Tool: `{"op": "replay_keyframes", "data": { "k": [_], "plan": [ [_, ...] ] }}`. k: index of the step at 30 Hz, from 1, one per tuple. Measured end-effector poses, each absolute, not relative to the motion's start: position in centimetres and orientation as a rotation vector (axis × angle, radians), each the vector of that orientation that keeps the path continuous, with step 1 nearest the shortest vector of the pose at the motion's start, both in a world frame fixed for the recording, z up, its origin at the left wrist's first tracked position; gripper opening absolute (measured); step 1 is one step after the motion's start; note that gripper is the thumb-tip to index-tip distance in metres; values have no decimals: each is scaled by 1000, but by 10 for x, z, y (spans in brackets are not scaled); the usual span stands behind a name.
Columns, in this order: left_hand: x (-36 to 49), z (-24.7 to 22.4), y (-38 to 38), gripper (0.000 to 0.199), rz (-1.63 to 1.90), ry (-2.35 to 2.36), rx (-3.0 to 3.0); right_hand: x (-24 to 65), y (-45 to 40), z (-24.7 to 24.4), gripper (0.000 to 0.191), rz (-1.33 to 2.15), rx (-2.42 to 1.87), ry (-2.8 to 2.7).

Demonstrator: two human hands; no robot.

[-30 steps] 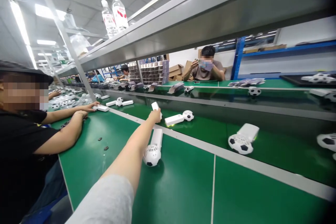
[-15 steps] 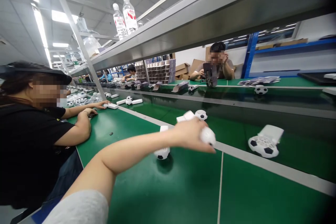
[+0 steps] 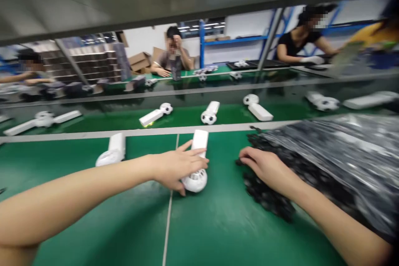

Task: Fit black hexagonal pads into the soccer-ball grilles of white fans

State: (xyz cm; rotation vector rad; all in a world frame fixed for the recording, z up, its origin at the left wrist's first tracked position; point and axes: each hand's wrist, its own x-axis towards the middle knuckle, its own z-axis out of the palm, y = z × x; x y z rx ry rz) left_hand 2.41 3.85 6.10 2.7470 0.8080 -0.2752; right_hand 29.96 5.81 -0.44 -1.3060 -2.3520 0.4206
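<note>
Near side of the pale strip [image 3: 156, 131]: your left hand [image 3: 174, 168] is spread wide across a ball-headed white unit [image 3: 200, 138], touching it, the unit flat on the desk [image 3: 124, 224], handle end toward the strip. Your right hand [image 3: 264, 166] is narrow, thumb and fingers close together at the edge of the black parts [image 3: 268, 199], same side of the strip; whether it holds one, cannot tell. Plastic bag [image 3: 358, 145] lies over that pile. Progress: one unit under your hand, a second white unit [image 3: 116, 147] nearer the strip's left stretch, several more beyond the strip; which are finished, cannot tell.
</note>
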Motion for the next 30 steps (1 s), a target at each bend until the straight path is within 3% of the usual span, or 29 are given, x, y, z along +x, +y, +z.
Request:
{"op": "replay_keyframes", "data": {
  "k": [7,11,15,20,30],
  "plan": [
    [32,45,47,64,-161,844,2813,292,62,2,12,495,-1278,-2269],
    [62,23,43,77,-41,1351,2684,292,56,8,16,456,-1181,-2241],
    [81,15,39,77,143,1784,2368,289,50,13,12,552,-1081,-2126],
    [77,14,44,80,192,1748,2221,280,42,12,7,802,-1019,-1991],
    [74,10,42,73,236,1521,2306,255,33,-2,13,393,-846,-2242]
  ]
}}
